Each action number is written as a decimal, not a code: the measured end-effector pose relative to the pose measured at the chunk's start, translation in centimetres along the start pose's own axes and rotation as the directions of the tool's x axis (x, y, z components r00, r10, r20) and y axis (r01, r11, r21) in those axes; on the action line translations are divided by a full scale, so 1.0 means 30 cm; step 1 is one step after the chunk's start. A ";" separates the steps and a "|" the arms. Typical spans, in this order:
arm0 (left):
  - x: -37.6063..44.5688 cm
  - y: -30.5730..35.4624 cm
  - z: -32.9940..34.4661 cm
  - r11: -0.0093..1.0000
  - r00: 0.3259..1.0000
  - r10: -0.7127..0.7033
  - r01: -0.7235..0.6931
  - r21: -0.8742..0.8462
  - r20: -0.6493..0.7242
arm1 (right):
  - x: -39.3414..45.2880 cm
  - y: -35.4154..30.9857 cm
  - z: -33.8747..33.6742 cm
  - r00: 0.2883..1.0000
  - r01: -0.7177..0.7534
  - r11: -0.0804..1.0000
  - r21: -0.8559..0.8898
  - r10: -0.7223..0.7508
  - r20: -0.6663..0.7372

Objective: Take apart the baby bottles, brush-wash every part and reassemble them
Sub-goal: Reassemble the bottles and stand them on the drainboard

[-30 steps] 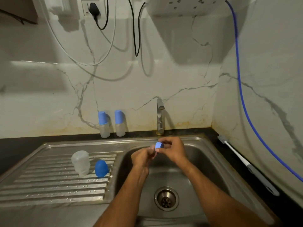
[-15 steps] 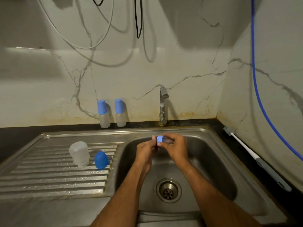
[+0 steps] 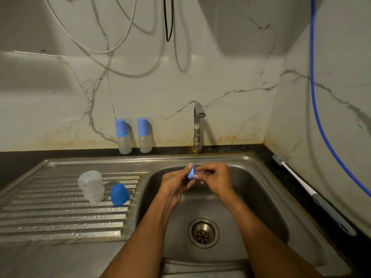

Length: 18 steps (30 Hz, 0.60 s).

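Observation:
Over the sink basin (image 3: 267, 199) my two hands meet around a small blue collar ring (image 3: 191, 174). My left hand (image 3: 176, 182) pinches the ring, and my right hand (image 3: 215, 177) pinches a clear part, likely the teat, that sticks out of it. A clear bottle body (image 3: 91, 186) stands upside down on the ribbed drainboard (image 3: 50, 215), with a blue cap (image 3: 119, 194) beside it. Two assembled bottles, the left bottle (image 3: 122, 136) and the right bottle (image 3: 144, 135), stand against the back wall.
A bottle brush (image 3: 309, 192) with a white stem and grey handle lies on the dark counter at the right. The tap (image 3: 197, 127) rises behind the basin with no water running; the drain (image 3: 203, 232) is below my hands. A blue hose (image 3: 316, 109) and cables hang on the walls.
The view has tilted down. My hands have turned the blue ring so that it lies sideways between them, and they sit slightly further back in the basin.

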State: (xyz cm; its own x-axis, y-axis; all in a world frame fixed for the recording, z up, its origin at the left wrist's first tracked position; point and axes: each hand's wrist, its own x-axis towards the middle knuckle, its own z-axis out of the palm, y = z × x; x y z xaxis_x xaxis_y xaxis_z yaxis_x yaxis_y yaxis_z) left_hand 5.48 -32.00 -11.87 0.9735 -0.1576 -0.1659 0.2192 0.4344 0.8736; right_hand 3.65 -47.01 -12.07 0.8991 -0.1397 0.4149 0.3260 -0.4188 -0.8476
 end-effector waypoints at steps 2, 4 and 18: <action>0.011 0.000 0.004 1.000 1.000 0.021 -0.021 0.024 -0.008 | 0.012 -0.006 -0.005 1.000 0.008 1.000 -0.027 -0.008 0.007; 0.015 -0.001 0.005 0.999 0.999 0.033 -0.033 0.002 0.003 | 0.019 -0.006 -0.006 1.000 -0.004 1.000 -0.027 0.004 0.010; 0.013 0.002 0.011 0.973 0.977 0.199 -0.206 0.106 0.071 | 0.019 -0.048 -0.030 0.967 -0.247 0.951 0.184 0.254 -0.018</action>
State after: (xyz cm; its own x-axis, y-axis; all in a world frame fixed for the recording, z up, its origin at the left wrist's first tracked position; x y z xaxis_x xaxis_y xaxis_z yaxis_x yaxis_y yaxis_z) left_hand 5.85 -32.34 -11.72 0.9904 -0.1306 0.0448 0.0054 0.3608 0.9326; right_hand 3.43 -47.29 -10.32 0.9470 -0.2578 0.1915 0.1420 -0.1989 -0.9697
